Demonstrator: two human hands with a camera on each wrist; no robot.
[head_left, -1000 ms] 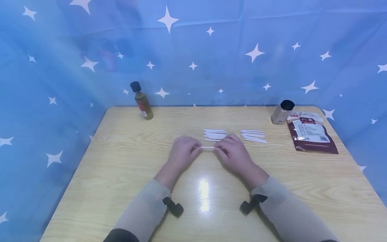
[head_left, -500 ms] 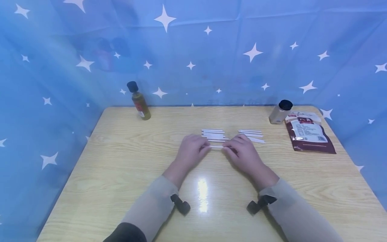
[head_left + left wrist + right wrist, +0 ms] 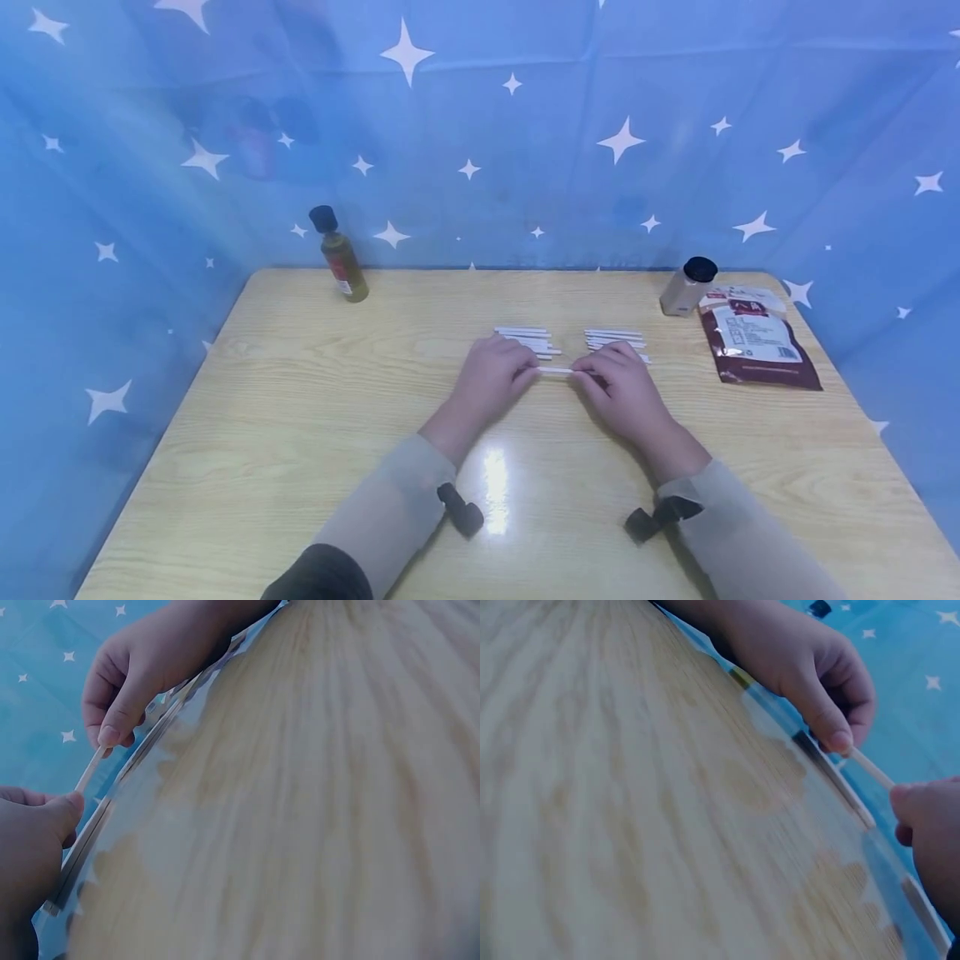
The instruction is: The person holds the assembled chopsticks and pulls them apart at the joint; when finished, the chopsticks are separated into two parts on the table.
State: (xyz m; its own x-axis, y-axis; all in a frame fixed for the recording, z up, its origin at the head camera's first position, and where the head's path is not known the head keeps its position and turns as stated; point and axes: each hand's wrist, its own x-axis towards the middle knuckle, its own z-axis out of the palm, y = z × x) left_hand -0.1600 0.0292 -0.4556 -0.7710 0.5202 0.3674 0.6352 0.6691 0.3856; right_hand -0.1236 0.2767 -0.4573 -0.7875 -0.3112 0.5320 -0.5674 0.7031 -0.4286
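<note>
Both hands pinch one thin white stick, each at its own end. My left hand (image 3: 491, 379) has the left end between thumb and fingers, and my right hand (image 3: 622, 392) has the right end. The bare middle of the stick (image 3: 556, 370) lies level between them; in the left wrist view the stick (image 3: 90, 771) spans the gap between the two thumbs. Just behind the left hand is a group of several similar sticks (image 3: 525, 333). A second group of sticks (image 3: 613, 334) lies behind the right hand, which hides part of it.
A sauce bottle (image 3: 343, 265) with a black cap stands at the back left of the wooden table (image 3: 262, 417). At the back right are a black-lidded jar (image 3: 684, 292) and a maroon and white food pouch (image 3: 759, 342). A blue star-printed cloth (image 3: 465, 117) hangs behind.
The two hands have moved to the right together with the stick, from in front of the left group to in front of the space between the groups. The head view has shifted slightly.
</note>
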